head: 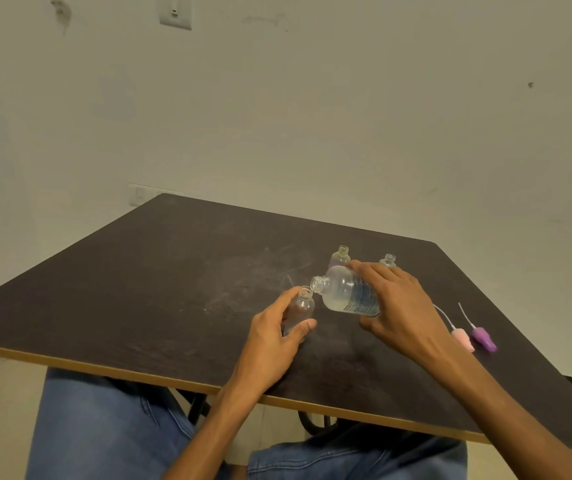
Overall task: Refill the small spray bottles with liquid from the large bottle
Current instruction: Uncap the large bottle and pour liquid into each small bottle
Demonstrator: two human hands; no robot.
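The right hand (398, 306) grips the tilted large bottle (346, 291) around its body, neck beside the mouth of the small spray bottle (300, 311) that the left hand (274, 337) steadies upright on the counter (139, 289). Both look like light, thin, smooth plastic, so a firm mid-body hold probably suits each.

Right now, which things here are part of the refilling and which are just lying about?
In the job:
- large bottle, tipped in the right hand
- small bottle, held by the left hand
- two open bottles behind
- pink spray top, purple spray top

Just there:
- table
- wall switch
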